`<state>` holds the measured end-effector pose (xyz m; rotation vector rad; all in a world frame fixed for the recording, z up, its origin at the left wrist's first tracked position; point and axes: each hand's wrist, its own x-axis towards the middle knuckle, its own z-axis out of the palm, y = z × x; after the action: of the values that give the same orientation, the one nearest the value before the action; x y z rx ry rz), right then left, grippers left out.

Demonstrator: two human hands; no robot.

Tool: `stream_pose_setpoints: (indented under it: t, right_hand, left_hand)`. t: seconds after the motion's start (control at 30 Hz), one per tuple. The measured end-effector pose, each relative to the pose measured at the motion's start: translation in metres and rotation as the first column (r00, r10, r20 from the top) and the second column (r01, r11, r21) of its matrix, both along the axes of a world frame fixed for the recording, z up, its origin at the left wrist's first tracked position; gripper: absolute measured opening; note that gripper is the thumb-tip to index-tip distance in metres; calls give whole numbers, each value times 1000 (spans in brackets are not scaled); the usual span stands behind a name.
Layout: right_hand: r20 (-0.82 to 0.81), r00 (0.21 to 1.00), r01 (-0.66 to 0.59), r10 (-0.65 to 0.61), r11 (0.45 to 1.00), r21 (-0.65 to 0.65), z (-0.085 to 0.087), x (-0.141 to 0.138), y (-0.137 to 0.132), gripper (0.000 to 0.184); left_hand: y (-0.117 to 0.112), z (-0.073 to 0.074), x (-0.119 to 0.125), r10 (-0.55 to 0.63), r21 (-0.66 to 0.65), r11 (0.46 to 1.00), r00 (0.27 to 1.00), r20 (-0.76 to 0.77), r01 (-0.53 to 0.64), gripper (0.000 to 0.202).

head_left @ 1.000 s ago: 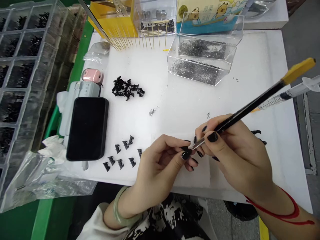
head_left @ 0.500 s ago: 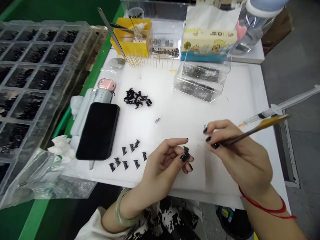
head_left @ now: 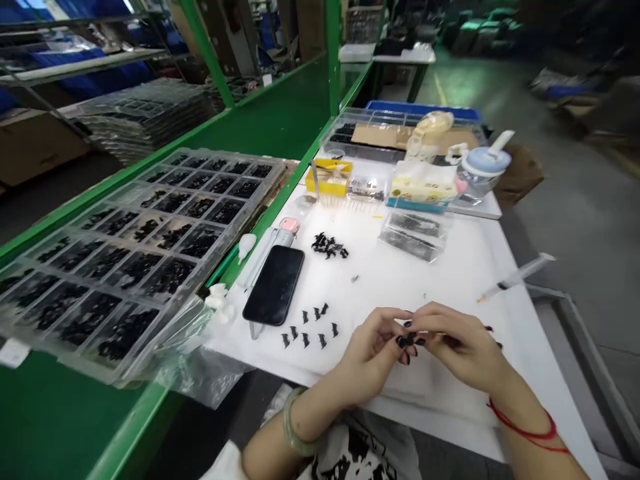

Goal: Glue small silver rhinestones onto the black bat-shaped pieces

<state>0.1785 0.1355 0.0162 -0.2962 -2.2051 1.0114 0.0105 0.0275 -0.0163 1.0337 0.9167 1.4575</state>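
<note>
Between the thumb and fingers of my left hand (head_left: 373, 353) is a small black bat-shaped piece (head_left: 407, 341), partly covered by fingertips. My right hand (head_left: 463, 347) meets it from the other side, its fingers closed at the same piece. Whether the slim tool is still in my right hand I cannot tell. Left of my hands, several similar black pieces (head_left: 305, 340) lie spread on the white table (head_left: 390, 293). Farther back sits a heap of black pieces (head_left: 330, 245), with a small silvery cluster (head_left: 355, 279) nearer to me.
A black phone (head_left: 274, 285) lies at the table's left. Behind are a yellow box (head_left: 329, 179), a tissue pack (head_left: 423, 187) and a clear tray with dark strips (head_left: 413, 235). A syringe (head_left: 517, 277) lies at right. A compartment tray (head_left: 165, 230) stands on the green bench at left.
My right hand has moved left to meet my left hand at the black piece. The slim tool no longer shows clearly. The view has tilted up, showing more of the room.
</note>
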Motion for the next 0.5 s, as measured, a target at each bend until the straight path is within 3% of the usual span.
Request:
stream_pose_setpoints:
  t: [0.1,0.17,0.23,0.27,0.33,0.4,0.43,0.5]
  right_hand:
    - [36,996,75,-78,994,80,2,4,-6,16]
    - [77,971,217,-226,970,112,0,19,-12,18]
    - [117,891,424,-438,897,126,-6,44,-17,21]
    - [136,826,532,-546,837,131,-11,59,-20,22]
    - [201,664,709,-720,692,137,-23,90,-25,25]
    - [290,520,802,-803,576,157,-38,113,-28,26]
    - [336,468,824,-818,541,169,-45,120,-29,27]
    - [404,399,842,-823,503,194,-60,126,-31,27]
  left_hand:
    - [1,-2,-1,-16,83,996,999,-46,20,38]
    - [-2,-1,-3,-7,156,988,996,-84,20,40]
    - [-14,2,-9,63,227,974,987,-150,-27,38]
    - [-24,4,-15,172,290,953,944,-283,-87,38]
    - [-49,6,-35,339,361,916,821,-460,-176,35]
    - [-76,2,-66,477,351,878,651,-590,-326,22]
    - [-88,-3,-83,514,342,853,524,-679,-394,17]
    - [-106,-17,-118,440,296,862,316,-841,-412,16]
